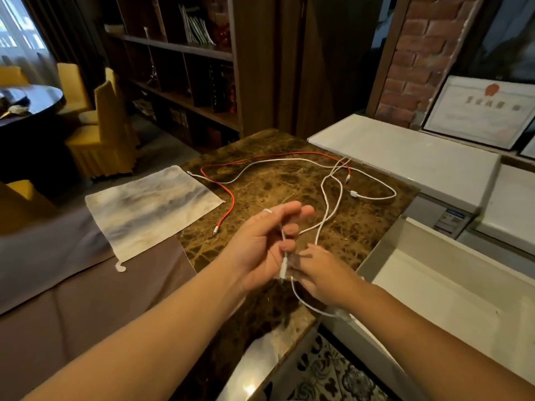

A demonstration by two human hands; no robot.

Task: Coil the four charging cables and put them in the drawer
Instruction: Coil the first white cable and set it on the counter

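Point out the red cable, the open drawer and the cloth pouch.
red cable (pixel 233 198): head view, on its bend beside the pouch.
open drawer (pixel 385 254): head view, on its left wall.
cloth pouch (pixel 153 206): head view, on its middle.

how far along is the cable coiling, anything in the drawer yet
Early on. The open drawer shows nothing inside in its visible part. In hand: both the left hand and right hand grip a white braided cable, its far end trailing over the marble counter, no loops visible yet. Left: the red cable and the other white cables lie uncoiled.
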